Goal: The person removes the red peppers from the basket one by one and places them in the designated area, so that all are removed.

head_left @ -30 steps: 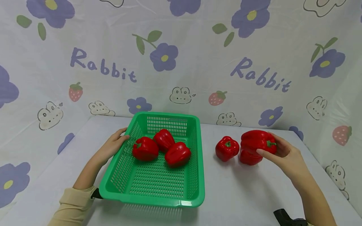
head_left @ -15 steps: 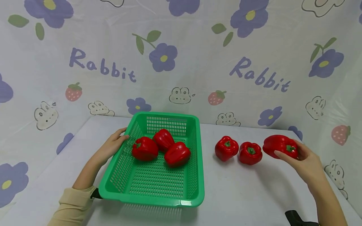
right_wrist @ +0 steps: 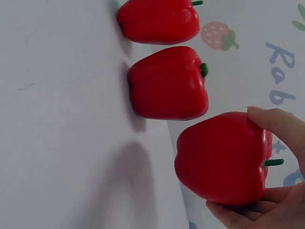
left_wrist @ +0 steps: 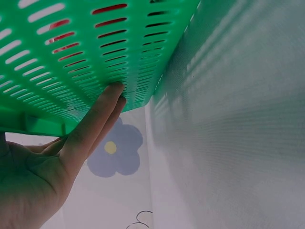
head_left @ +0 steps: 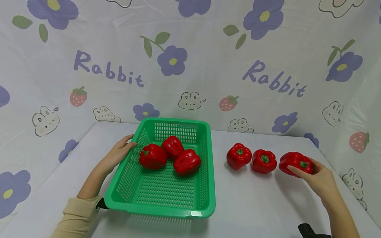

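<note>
My right hand [head_left: 319, 178] grips a red bell pepper [head_left: 294, 162] from its right side, thumb on the near side. In the right wrist view, this bell pepper [right_wrist: 221, 160] lies on its side, green stem toward the palm, held above the table. Two more red bell peppers, one in the middle [head_left: 264, 161] and one to its left [head_left: 239, 156], stand stem up in a row. At the left, my left hand [head_left: 117, 153] touches the side of a green plastic basket [head_left: 159, 211]. The left wrist view shows straight fingers [left_wrist: 97, 119] against its slotted outer wall.
Inside the basket lie three red bell peppers: one at left [head_left: 152, 157], one at the back [head_left: 172, 147] and one at right [head_left: 187, 162]. A white table [head_left: 247, 205] carries everything. Behind it hangs a printed cloth [head_left: 205, 66] with flowers and rabbits.
My right hand has carried its bell pepper rightward from above the middle pepper, then lowered it to the right of the row. The left hand and basket have stayed put.
</note>
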`<state>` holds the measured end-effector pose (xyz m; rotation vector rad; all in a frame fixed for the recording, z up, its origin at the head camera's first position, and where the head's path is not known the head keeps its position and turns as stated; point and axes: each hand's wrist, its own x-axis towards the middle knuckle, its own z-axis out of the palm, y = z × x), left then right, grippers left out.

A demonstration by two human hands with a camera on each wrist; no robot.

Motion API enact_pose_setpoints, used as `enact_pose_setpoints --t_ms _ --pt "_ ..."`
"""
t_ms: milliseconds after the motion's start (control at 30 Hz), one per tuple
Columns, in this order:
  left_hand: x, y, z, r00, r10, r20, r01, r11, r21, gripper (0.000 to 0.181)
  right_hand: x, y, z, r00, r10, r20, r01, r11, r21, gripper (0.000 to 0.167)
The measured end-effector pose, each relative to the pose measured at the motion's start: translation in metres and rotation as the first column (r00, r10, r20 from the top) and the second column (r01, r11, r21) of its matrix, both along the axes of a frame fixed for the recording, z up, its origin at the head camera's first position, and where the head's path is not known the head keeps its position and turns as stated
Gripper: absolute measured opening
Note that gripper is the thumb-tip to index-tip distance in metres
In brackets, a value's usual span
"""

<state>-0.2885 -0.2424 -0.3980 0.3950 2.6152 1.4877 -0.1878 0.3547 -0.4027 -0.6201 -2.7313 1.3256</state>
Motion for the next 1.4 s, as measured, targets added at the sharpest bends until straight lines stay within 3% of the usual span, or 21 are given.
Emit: enact_pose_setpoints --t_ms 333,433,567,633,700,967,1400 --pt "-0.001 0.001 0.001 1.000 0.001 0.010 -0.001 1.000 -0.017 0.059 -0.014 0.009 -0.017 0.996 0.022 0.091 -0.028 0.997 0.067 0.109" --pt "-0.001 0.001 0.002 1.000 0.000 0.009 0.000 1.000 -0.021 0.059 -0.023 0.022 -0.030 0.994 0.036 0.105 -0.044 0.996 0.072 0.114" --pt "0.000 0.001 0.003 1.000 0.000 0.009 0.000 1.000 -0.021 0.059 -0.040 0.040 -0.058 0.997 0.022 0.076 -0.030 0.993 0.117 0.118" --pt "0.000 0.001 0.003 1.000 0.001 0.010 -0.001 1.000 -0.020 0.059 -0.043 0.042 -0.062 0.998 0.017 0.068 -0.024 0.994 0.103 0.118" --pt "0.000 0.000 0.002 1.000 0.001 0.008 -0.001 1.000 -0.016 0.058 -0.042 0.036 -0.058 0.998 0.009 0.056 -0.015 0.995 0.101 0.117" --pt "-0.001 0.000 0.000 1.000 -0.002 -0.001 0.002 1.000 -0.002 0.059 -0.018 -0.003 -0.019 0.997 0.053 0.047 -0.054 0.999 0.006 0.105" --pt "-0.001 0.000 -0.001 1.000 0.015 -0.011 -0.015 0.999 -0.028 0.058 -0.013 -0.011 -0.013 0.998 0.063 -0.005 -0.063 0.998 0.011 0.099"
